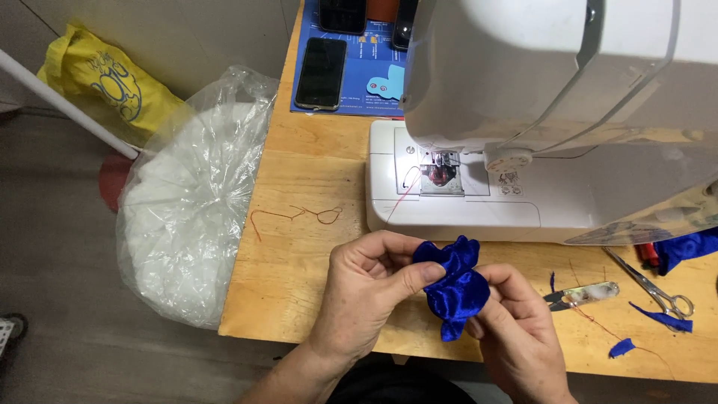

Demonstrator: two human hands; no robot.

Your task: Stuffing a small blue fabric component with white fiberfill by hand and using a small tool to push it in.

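A small bunched piece of shiny blue satin fabric [454, 286] is held over the front of a wooden table [299, 247]. My left hand [372, 288] pinches its upper left edge between thumb and fingers. My right hand [516, 329] grips its lower right side from underneath. Just beyond them stands a white sewing machine [538, 112], its needle area [441, 170] lit, with a red thread trailing from it.
Thread snips [582, 296], scissors [658, 288] and blue fabric scraps [662, 318] lie at the right. Loose red thread [295, 215] lies on the table. Phones [321, 73] rest on a blue mat at the back. A clear plastic bag [187, 202] and a yellow bag [108, 78] sit on the floor at left.
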